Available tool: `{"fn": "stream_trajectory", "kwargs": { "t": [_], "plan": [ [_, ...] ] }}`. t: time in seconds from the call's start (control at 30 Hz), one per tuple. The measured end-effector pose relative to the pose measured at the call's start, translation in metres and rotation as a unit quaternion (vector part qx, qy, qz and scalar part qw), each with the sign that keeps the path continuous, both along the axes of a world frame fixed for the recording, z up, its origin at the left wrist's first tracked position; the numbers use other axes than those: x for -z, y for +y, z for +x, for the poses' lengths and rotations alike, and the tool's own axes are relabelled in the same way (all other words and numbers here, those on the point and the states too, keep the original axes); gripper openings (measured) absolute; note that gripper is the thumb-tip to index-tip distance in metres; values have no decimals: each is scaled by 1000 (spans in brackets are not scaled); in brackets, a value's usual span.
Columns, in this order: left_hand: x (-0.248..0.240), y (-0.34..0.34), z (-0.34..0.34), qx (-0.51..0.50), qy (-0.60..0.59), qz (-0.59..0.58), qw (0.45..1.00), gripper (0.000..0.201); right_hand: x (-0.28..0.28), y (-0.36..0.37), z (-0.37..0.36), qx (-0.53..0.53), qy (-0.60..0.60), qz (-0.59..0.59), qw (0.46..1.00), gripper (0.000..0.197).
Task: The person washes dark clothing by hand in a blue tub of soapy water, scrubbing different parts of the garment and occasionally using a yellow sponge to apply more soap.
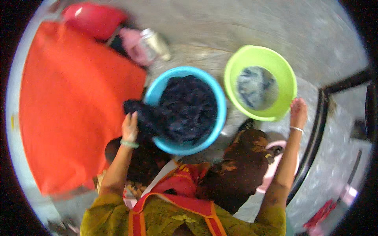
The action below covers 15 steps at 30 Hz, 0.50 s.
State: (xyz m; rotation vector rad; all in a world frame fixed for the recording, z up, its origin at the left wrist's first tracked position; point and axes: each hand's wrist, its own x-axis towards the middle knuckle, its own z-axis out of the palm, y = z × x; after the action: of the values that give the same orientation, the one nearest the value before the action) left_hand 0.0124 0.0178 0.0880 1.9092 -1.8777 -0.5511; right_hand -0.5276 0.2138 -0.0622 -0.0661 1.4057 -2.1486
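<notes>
My left hand [130, 128] is closed on a bunch of dark cloth [143, 114], which hangs over the left rim of a blue basin [221, 114]. A heap of the same dark, wet-looking cloth [187, 106] fills the basin. To the right stands a lime-green basin [285, 70] with cloudy water and a bluish cloth [252, 88] in it. My right hand [298, 112] is at this basin's right rim, its fingers curled against the edge; blur hides the fingertips.
An orange-red sheet [78, 106] covers something on the left. Behind it are a red rounded container [94, 19], a pink container [134, 43] and a pale bottle [156, 44]. A black frame edge [315, 137] runs along the right, beside a pink tub [271, 173].
</notes>
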Motion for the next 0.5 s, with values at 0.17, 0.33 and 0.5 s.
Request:
{"fn": "stream_trajectory", "kwargs": {
  "t": [0.17,0.33,0.5],
  "plan": [
    [-39,4,17,191,-135,-196,952,14,-182,-110,151,-460,312,72,829,35],
    [-94,17,5,247,-30,-381,891,15,-211,-171,317,-608,560,-35,562,98],
    [-93,-11,-3,89,305,-154,936,23,-154,-174,391,-556,492,96,663,85]
  ]
}}
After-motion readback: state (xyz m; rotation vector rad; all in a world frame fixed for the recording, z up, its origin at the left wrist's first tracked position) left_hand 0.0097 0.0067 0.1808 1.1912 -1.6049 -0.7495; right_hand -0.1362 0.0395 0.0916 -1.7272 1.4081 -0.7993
